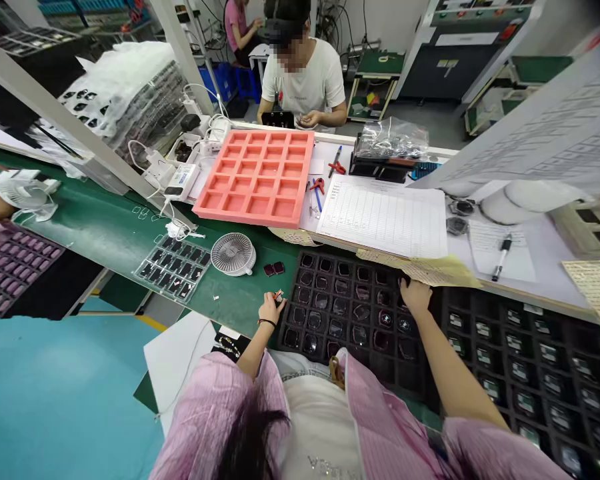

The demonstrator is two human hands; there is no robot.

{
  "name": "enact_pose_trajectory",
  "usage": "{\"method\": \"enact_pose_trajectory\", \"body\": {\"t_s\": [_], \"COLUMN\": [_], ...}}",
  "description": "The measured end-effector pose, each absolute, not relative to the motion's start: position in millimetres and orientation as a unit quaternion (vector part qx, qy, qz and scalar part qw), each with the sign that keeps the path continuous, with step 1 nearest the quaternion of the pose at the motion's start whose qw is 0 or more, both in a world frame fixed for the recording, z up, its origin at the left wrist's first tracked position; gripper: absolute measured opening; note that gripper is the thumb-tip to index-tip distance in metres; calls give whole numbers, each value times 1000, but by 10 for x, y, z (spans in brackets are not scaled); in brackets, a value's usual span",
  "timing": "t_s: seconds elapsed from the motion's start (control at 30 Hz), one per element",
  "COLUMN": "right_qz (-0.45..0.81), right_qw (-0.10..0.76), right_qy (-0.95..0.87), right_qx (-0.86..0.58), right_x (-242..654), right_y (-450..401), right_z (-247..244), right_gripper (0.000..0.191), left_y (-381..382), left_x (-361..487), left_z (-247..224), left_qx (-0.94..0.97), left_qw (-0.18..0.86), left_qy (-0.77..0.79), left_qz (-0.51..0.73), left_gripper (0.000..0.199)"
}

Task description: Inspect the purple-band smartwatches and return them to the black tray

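My left hand [271,309] is at the left edge of a black compartment tray [293,293], its fingers closed on a small red and white piece [279,295]. My right hand [417,296] reaches to the tray's upper right corner, fingers bent down at a compartment; what its fingertips hold, if anything, is hidden. Most of the tray's compartments hold dark, glossy squarish parts [339,305]. Two dark reddish parts [274,269] lie on the green bench left of the tray.
A small white fan [233,254] stands beside a clear tray of black parts [174,268]. Behind are a pink foam tray [260,177] and paper sheets [385,213]. Another black tray [525,360] is at right. A person [305,73] sits opposite.
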State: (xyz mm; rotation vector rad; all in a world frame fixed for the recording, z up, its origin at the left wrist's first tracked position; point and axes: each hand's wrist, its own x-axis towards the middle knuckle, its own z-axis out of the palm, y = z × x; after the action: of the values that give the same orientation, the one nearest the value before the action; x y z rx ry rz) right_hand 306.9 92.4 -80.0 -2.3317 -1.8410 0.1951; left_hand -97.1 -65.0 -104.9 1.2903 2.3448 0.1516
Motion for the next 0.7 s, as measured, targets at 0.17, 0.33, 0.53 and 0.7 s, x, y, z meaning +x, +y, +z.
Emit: {"method": "enact_pose_trajectory", "body": {"t_s": [0.17,0.33,0.53,0.7], "right_qz": [110,186,279,371], "right_qw": [92,116,217,336], "right_qy": [-541,-490,-437,-433], "right_qx": [-829,-844,-827,-750], "right_x": [3048,3027,3016,2641], "right_y": [411,235,394,321], "right_z": [-868,-874,-672,-299], "right_gripper": [50,52,45,50], "left_y": [-584,-541,-435,-396], "left_x": [-934,-1021,-986,-491], "left_z": [-1096,-994,-616,-119], "left_qx": [459,426,442,539], "left_qw": [217,211,243,367], "left_qy": [859,873,840,708], "left_qz": [67,103,200,270], "left_gripper": [33,29,25,27]}}
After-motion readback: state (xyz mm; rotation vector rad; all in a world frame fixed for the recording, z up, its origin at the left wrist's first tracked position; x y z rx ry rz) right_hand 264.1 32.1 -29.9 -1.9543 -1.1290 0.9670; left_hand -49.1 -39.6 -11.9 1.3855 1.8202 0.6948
